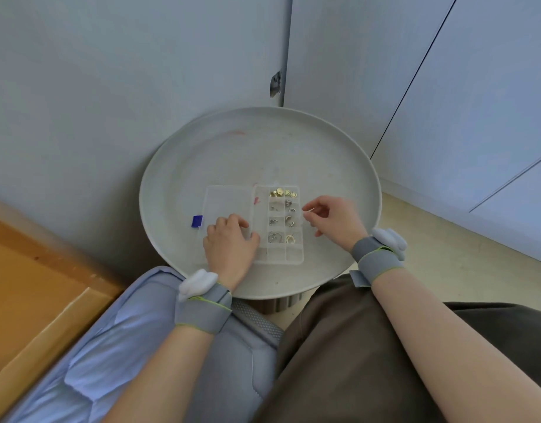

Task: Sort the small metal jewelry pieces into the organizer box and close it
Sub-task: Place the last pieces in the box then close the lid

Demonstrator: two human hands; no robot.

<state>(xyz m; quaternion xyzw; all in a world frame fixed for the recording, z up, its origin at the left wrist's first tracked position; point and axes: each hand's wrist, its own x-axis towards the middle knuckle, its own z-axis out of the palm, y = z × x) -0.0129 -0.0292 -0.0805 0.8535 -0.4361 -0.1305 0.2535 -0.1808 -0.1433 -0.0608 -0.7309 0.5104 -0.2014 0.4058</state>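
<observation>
A clear plastic organizer box [277, 225] lies open on a round, pale grey bench [232, 154] with a raised rim, set in the corner of a room. Its lid [228, 206] is folded flat to the left of the compartment half, and a small blue tag [197, 221] sticks out at the lid's left edge. The compartment half is a grid two cells wide; the far cells hold gold-coloured round pieces [282, 192], and the cells nearer the person hold silver and gold rings and hooks [289, 221], with the nearest row looking empty or nearly so. The left hand [231, 244] rests palm down on the near part of the lid, fingers curled loosely and its thumb side touching the hinge line of the box; it grips nothing that can be seen. The right hand [330, 216] hovers just beside the right edge of the compartments, thumb and forefinger drawn close together in a pinch while the other fingers curl; whether a small piece sits between the fingertips cannot be told. Both wrists wear grey straps with white sensor modules [388, 241]. The person sits with a brown-clad knee below the bench and a pale blue cushion [125, 346] to the left.
</observation>
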